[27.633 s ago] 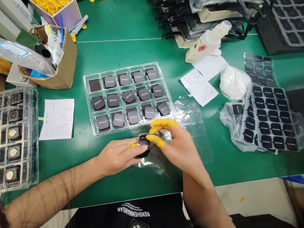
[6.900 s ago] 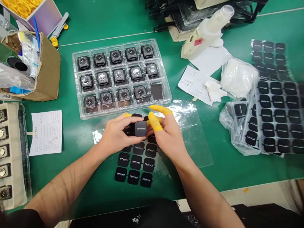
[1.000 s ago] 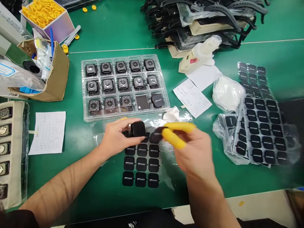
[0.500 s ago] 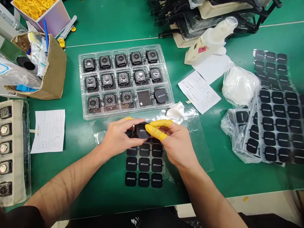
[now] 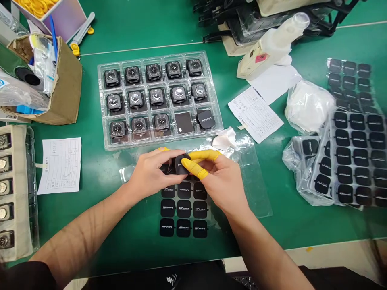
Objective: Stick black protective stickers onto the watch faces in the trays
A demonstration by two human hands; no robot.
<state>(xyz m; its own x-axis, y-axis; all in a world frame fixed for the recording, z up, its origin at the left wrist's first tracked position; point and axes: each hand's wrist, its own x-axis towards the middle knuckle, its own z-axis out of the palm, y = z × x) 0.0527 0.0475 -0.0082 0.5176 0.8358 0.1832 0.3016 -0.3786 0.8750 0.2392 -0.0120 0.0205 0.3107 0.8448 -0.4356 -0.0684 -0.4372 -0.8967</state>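
A black smartwatch (image 5: pixel 181 165) with a printed HiFuture film over its face is held up in front of me. My left hand (image 5: pixel 149 171) grips its left side between thumb and fingers. Yellow finger cots cover the thumb and finger of my right hand (image 5: pixel 223 177), which pinch the right edge of the watch and partly hide the lettering. Just below lies a sheet of black HiFuture films (image 5: pixel 184 208), its top covered by my hands. Beyond them, a clear plastic tray (image 5: pixel 133 143) carries smartwatches, most with their sensor backs up; one at the front right shows its film.
More film sheets (image 5: pixel 344 155) are piled at the right beside a white bundle in plastic (image 5: pixel 308 106). A dispenser bottle (image 5: pixel 269 50) and a paper form (image 5: pixel 255 114) stand behind. Leftward are a cardboard box (image 5: pixel 68 80), another form (image 5: pixel 60 165) and a second watch tray (image 5: pixel 22 193).
My right thumb and finger have shifted slightly left across the watch's face, covering more of the lettering. The whole view has shifted a little. Both hands keep their hold.
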